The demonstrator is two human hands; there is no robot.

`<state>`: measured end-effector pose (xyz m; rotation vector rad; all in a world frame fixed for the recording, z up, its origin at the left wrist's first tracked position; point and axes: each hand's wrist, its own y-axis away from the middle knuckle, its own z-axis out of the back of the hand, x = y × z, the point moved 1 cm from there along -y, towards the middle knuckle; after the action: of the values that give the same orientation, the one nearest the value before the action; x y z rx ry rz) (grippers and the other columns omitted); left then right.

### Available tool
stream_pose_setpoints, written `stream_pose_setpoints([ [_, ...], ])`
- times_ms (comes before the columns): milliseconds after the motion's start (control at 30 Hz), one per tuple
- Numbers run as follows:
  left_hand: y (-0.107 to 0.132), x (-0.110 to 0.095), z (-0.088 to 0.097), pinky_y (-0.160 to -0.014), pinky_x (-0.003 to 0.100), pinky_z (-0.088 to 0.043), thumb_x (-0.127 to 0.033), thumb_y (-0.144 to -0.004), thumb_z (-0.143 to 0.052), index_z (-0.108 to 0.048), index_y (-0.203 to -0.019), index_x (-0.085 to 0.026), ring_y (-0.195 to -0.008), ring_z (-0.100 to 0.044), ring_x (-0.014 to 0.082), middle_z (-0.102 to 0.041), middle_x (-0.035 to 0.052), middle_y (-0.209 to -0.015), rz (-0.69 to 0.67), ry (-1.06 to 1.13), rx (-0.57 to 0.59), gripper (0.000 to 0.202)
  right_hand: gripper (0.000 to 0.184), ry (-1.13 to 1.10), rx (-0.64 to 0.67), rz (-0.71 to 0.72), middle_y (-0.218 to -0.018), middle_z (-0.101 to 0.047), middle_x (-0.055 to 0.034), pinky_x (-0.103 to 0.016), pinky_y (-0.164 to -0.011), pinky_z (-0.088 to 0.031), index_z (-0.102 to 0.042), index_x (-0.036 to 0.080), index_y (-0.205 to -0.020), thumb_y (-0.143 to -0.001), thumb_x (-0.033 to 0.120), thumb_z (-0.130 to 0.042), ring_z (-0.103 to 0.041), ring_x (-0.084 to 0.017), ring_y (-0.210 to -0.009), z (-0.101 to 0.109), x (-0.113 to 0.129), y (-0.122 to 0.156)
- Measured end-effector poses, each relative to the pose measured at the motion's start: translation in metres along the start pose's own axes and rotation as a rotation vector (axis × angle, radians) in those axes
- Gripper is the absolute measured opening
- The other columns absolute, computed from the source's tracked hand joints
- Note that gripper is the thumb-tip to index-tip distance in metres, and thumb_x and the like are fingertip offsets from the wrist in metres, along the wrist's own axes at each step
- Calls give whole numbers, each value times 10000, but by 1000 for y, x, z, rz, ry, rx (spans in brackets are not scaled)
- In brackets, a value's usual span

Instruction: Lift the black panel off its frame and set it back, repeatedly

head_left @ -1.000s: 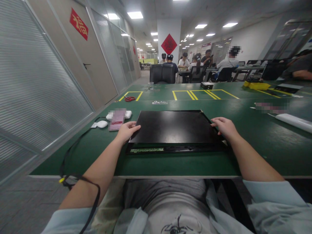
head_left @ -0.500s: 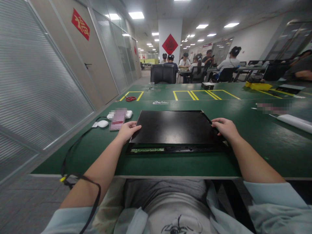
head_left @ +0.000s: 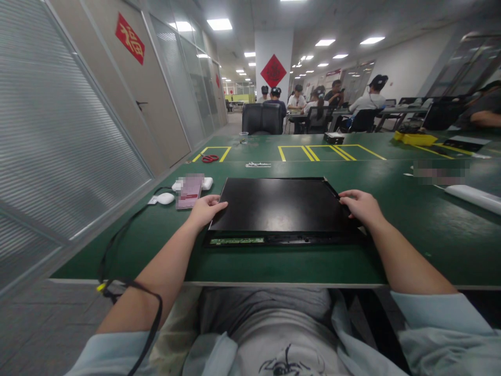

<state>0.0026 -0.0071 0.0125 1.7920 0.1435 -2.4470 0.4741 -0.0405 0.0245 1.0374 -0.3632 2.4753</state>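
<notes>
A flat black display panel [head_left: 279, 204] lies over a dark frame on the green table, in the middle of the head view. Along the near side, past the panel's edge, shows the frame's bottom strip [head_left: 313, 239], with a narrow green circuit board [head_left: 237, 241] at its left. My left hand [head_left: 205, 210] pinches the panel's left edge, thumb on top and fingers partly hidden. At the opposite edge my right hand [head_left: 360, 208] has its fingers closed on the panel's side; the frame's right rail runs close under them.
Left of the panel lie a pink phone [head_left: 190, 192] and a white rounded device [head_left: 164, 198] with a black strap. Red scissors [head_left: 210, 158] and small white strips [head_left: 258, 165] lie farther back. A white roll [head_left: 473, 198] is at right. Several people sit at tables behind.
</notes>
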Motion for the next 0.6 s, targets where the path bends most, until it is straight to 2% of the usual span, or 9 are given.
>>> stream_pose_setpoints([
  [133,1,-1,0,-614,296,-445,-456,-478,-919,-751,-1009,-123,-618,-608,177,-633,-19,-655,-20,2,-11,649,335,-64,-25,20,-867,-764,-55,-295,-537,-536,-782,213,-1061,-756,324,-697,-615,-152,-516,1,-1,0],
  [233,1,-3,0,-605,290,-441,-441,-484,-920,-761,-973,-129,-601,-601,173,-623,-24,-631,-28,-1,-9,602,306,-102,-85,59,-962,-779,-78,-315,-632,-569,-790,210,-1023,-773,352,-684,-694,-214,-722,3,-5,-5],
  [300,1,-3,0,-611,294,-451,-428,-467,-930,-761,-959,-134,-604,-614,180,-635,-19,-635,-17,11,-11,597,273,-46,-104,75,-986,-783,-80,-329,-735,-578,-799,212,-988,-776,325,-669,-711,-240,-847,4,-9,-10],
  [467,0,-2,0,-625,303,-466,-410,-454,-941,-753,-979,-132,-617,-635,193,-656,-10,-652,2,12,-29,623,281,181,44,45,-922,-788,-65,-363,-859,-566,-824,230,-994,-767,282,-667,-732,-269,-905,-2,-21,-24],
  [600,2,-3,1,-617,295,-457,-411,-486,-932,-756,-996,-122,-614,-628,183,-657,-9,-654,-18,3,-26,612,305,304,122,115,-1087,-789,-85,-402,-1005,-527,-828,215,-1042,-796,283,-661,-710,-307,-1097,-8,-25,-30],
])
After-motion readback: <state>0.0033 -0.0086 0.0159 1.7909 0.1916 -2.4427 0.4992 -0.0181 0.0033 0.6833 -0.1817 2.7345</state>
